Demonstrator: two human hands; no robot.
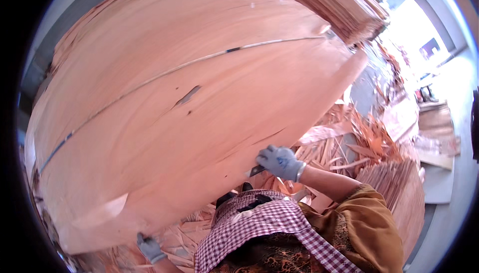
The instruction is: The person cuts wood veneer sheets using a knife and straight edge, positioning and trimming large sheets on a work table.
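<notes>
A large sheet of pale pinkish wood veneer (239, 108) spreads in front of me, with a small torn hole near its middle. My right hand (280, 162), in a grey-blue glove, is closed around a knife (256, 170) at the sheet's near edge; the short blade points left, and most of the handle is hidden. At the lower left, my left hand (150, 249), also gloved, grips the near edge of the sheet, a dark fingertip on top and the other fingers partly hidden. A loose veneer flap (105, 210) lies close to that hand.
A long thin rod (184, 65) with dark bands lies across the sheet. Stacked veneer (344, 8) stands at the far right. Scrap strips (369, 138) litter the floor to my right, near another veneer pile (399, 188). A checked apron (249, 218) covers my front.
</notes>
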